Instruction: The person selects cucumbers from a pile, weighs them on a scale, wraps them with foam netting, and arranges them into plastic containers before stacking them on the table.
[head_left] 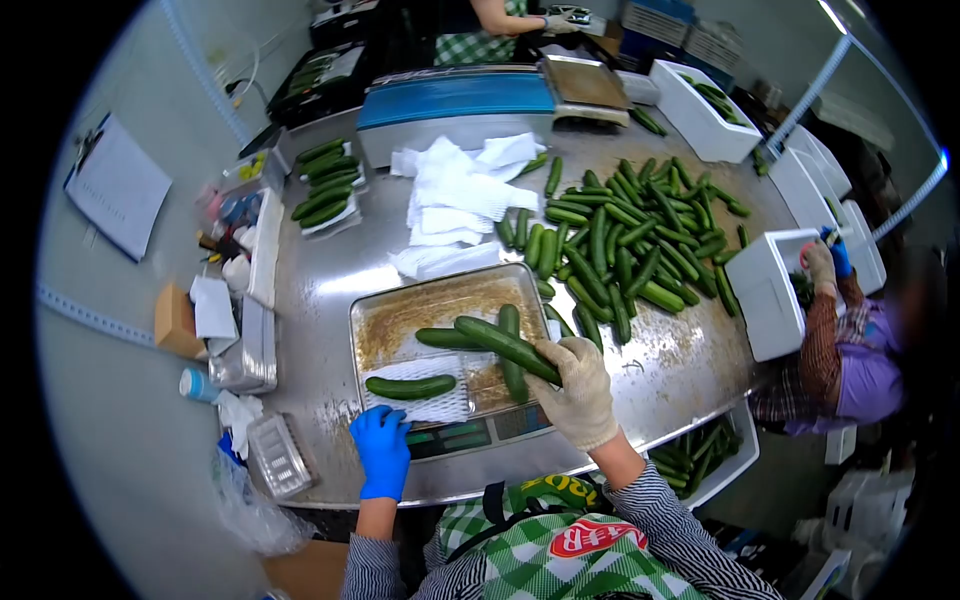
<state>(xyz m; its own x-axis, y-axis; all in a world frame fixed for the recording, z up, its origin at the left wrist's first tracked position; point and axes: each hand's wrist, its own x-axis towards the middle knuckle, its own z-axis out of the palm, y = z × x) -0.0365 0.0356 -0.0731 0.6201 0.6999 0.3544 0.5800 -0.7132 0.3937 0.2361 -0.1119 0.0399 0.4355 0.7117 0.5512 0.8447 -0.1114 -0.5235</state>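
Observation:
My right hand, in a pale knit glove, grips the near end of a cucumber, which is tilted over a scale's metal tray. Below it, one cucumber lies lengthwise and another cucumber lies crosswise, partly covered. On the left of the tray, a cucumber rests on a white foam net. My left hand, in a blue glove, is at the tray's front left corner beside the net, fingers extended and holding nothing visible. The scale's display panel shows between my hands.
A large heap of cucumbers covers the table's right side. White foam nets lie behind the tray, before a blue-topped machine. Packed cucumbers sit back left. A co-worker handles a white foam box at right.

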